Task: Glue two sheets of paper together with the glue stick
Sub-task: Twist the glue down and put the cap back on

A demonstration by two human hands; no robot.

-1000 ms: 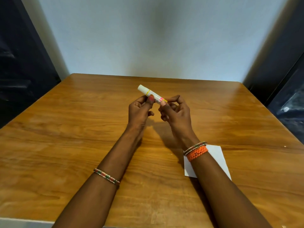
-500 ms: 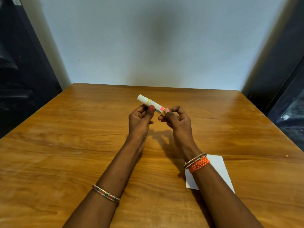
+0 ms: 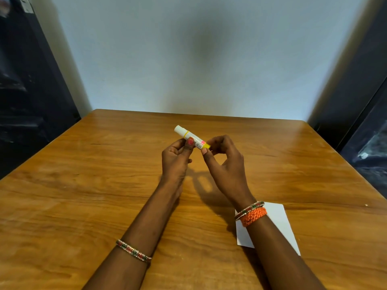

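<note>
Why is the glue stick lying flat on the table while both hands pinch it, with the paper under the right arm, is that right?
Not quite. The glue stick is not on the table; the left hand and right hand hold it up in the air, as the head view shows. The paper does lie under the right arm.

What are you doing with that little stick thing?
A person holds a white and yellow glue stick above the wooden table. The left hand grips its middle, and the right hand pinches its yellow end. The cap looks on. White paper lies under the right wrist, unglued.
</note>
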